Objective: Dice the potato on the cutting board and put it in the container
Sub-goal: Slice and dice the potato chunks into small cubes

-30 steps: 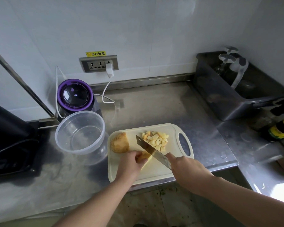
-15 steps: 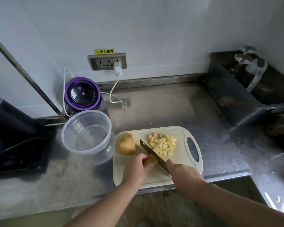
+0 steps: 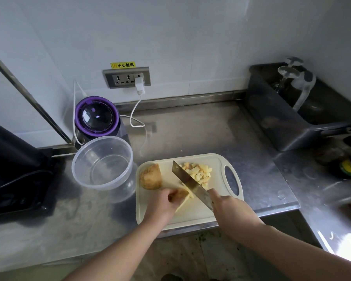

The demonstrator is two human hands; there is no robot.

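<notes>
Potato piece (image 3: 181, 196) being cut lies at the front of the cutting board (image 3: 190, 219), clamped by the left hand (image 3: 162, 204). The right hand (image 3: 229, 209) grips the knife (image 3: 187, 180), with the blade across the piece. An uncut half (image 3: 151, 176) waits at the board's left, and cubes (image 3: 199, 173) are heaped beyond the blade. Best to tuck the left fingertips back, chop straight down in even steps, and nudge cubes clear. The container (image 3: 101, 163) stands empty on the worktop (image 3: 190, 130), just beside the board.
</notes>
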